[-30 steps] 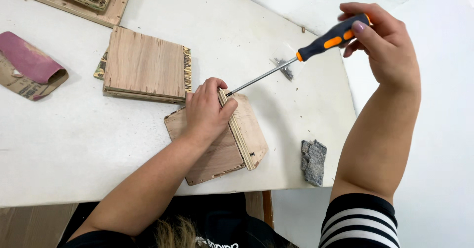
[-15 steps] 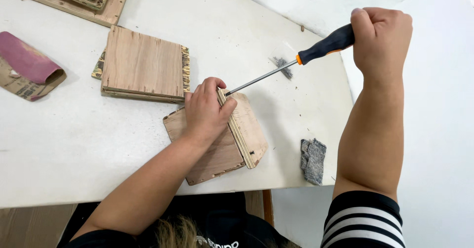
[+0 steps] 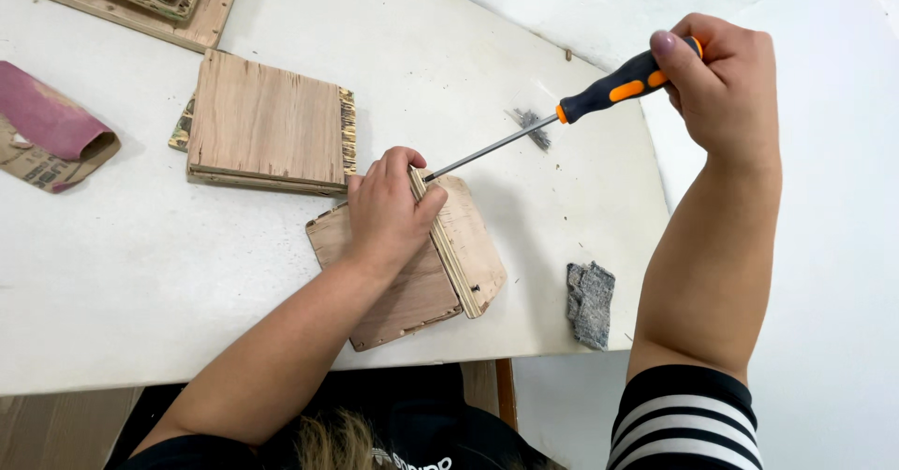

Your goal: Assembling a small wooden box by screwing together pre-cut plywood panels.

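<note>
White worktable [image 3: 140,292] carrying hinged plywood piece [image 3: 473,245] at near edge, square plywood block [image 3: 267,124] just behind it, sandpaper roll [image 3: 51,133] far left, grey felt pad [image 3: 590,301] to the right. Left hand [image 3: 389,212] pressed flat on plywood piece, fingers curled over raised edge; right hand [image 3: 726,81] clenched round black-orange handle of screwdriver [image 3: 562,114], up and well right of the piece. Shaft long axis slanting down-left from handle, tip touching top edge of raised board right beside left fingertips; left hand far nearer the contact point

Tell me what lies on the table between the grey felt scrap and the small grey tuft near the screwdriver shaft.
Head view: nothing; bare white table between the grey felt scrap and the tuft.
</note>
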